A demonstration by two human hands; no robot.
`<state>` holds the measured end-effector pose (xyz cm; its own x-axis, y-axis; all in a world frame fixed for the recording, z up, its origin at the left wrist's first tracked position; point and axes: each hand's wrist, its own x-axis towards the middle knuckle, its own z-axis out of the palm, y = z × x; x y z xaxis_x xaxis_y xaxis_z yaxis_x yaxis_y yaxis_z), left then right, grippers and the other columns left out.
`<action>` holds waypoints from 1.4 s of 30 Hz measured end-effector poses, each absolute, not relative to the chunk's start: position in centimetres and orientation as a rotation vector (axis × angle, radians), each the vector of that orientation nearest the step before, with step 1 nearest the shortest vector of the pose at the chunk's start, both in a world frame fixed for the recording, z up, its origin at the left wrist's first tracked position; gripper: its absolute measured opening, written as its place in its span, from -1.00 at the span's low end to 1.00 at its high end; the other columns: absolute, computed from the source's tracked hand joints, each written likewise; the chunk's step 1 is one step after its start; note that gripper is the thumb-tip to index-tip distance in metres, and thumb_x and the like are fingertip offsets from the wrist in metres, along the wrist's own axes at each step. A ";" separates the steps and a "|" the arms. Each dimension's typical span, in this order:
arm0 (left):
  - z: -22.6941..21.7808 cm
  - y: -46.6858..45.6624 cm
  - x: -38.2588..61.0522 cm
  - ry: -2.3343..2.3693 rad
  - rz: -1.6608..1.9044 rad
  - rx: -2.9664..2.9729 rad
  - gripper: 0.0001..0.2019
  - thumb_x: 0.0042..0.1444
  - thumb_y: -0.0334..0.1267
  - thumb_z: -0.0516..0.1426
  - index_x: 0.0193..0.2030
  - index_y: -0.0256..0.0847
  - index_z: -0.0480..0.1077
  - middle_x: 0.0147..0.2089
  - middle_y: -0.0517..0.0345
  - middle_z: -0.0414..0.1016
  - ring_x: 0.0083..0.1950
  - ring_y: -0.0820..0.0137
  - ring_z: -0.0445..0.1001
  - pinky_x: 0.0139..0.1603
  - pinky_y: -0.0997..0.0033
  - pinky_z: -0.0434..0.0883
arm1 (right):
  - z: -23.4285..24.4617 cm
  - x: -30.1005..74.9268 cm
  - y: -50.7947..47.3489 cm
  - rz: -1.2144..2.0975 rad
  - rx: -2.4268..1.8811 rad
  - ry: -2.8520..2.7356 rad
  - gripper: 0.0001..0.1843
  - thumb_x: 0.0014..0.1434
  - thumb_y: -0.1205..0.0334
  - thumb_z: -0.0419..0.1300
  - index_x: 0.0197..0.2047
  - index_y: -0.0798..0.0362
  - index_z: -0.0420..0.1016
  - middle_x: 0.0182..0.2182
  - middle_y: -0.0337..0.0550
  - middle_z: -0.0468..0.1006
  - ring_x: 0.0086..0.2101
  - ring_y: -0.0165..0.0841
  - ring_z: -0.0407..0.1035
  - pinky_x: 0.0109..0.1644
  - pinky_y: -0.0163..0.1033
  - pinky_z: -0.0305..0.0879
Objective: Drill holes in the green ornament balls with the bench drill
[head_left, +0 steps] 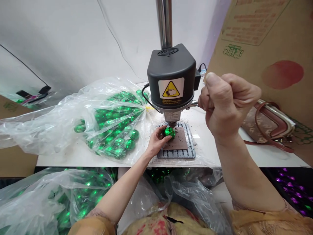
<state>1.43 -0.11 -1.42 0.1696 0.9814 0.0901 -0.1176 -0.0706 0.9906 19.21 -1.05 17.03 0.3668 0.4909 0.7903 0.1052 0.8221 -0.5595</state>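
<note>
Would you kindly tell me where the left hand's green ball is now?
The green ball is just below and right of centre in the head view, in the left hand, beneath the black machine.

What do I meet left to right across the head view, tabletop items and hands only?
Clear plastic bag of green balls → left hand → green faceted ball → right hand → patterned handbag.

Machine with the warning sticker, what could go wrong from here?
The left hand holds the ball just under the chuck, so it might get hurt if the machine lowers; the sticker shows a hand. The round ball could roll or slip. The loose bag lies nearby and might snag.
</note>
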 end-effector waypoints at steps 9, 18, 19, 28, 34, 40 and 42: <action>-2.0 -0.6 2.0 0.951 1.160 1.548 -0.46 -0.04 -0.18 0.38 0.09 -0.17 0.36 0.09 -0.02 0.49 0.14 0.19 0.47 0.24 0.11 0.36 | 15.9 19.7 -0.7 0.139 -0.697 -1.281 -0.55 0.23 -0.11 0.05 -0.55 -0.02 0.09 -0.68 -0.27 0.01 -0.63 -0.42 0.05 -0.52 -0.13 0.04; -1.7 -1.0 2.3 0.982 1.143 1.578 -0.52 -0.01 -0.12 0.37 0.04 -0.17 0.39 0.09 -0.02 0.48 0.19 0.17 0.42 0.27 0.09 0.31 | 16.7 19.3 -1.1 0.253 -0.613 -1.188 -0.48 0.18 0.09 0.18 -0.63 0.02 -0.03 -0.70 -0.31 -0.01 -0.68 -0.50 -0.01 -0.55 -0.16 -0.05; -1.7 -1.1 2.4 0.981 1.136 1.545 -0.50 -0.02 -0.13 0.37 0.05 -0.17 0.38 0.08 -0.02 0.49 0.17 0.18 0.44 0.25 0.10 0.33 | 16.7 19.2 -1.2 0.253 -0.607 -1.184 -0.47 0.18 0.11 0.18 -0.64 0.03 -0.05 -0.70 -0.31 -0.02 -0.68 -0.51 -0.02 -0.55 -0.17 -0.06; -2.0 -1.0 2.5 0.976 1.132 1.491 -0.49 -0.03 -0.14 0.39 0.04 -0.17 0.35 0.05 0.01 0.50 0.13 0.21 0.45 0.21 0.14 0.35 | 14.4 18.8 -2.2 0.144 -0.457 -1.199 -0.48 0.16 0.30 0.16 -0.68 0.09 -0.08 -0.75 -0.34 0.00 -0.69 -0.58 -0.05 -0.57 -0.23 -0.18; -2.2 -1.0 2.5 0.966 1.127 1.506 -0.49 -0.01 -0.12 0.37 0.04 -0.19 0.34 0.09 -0.01 0.48 0.17 0.21 0.43 0.23 0.16 0.33 | 13.0 19.0 -1.8 0.030 -0.454 -1.197 -0.45 0.15 0.30 0.16 -0.67 0.06 -0.14 -0.76 -0.34 -0.01 -0.70 -0.57 -0.04 -0.62 -0.25 -0.13; -2.2 -1.1 2.5 0.950 1.134 1.495 -0.48 0.00 -0.10 0.37 0.05 -0.19 0.33 0.09 -0.02 0.48 0.16 0.21 0.44 0.22 0.18 0.35 | 12.3 19.1 -1.1 -0.059 -0.299 -1.207 -0.47 0.07 0.46 0.15 -0.64 0.07 -0.19 -0.73 -0.35 -0.04 -0.71 -0.60 -0.02 -0.64 -0.30 -0.09; -2.3 -1.1 2.5 0.961 1.142 1.507 -0.48 -0.01 -0.10 0.37 0.04 -0.19 0.34 0.09 -0.02 0.48 0.15 0.21 0.44 0.22 0.18 0.35 | 11.9 19.2 -1.0 -0.107 -0.268 -1.244 -0.50 0.04 0.49 0.14 -0.64 0.07 -0.17 -0.72 -0.36 -0.05 -0.70 -0.60 -0.02 -0.64 -0.30 -0.05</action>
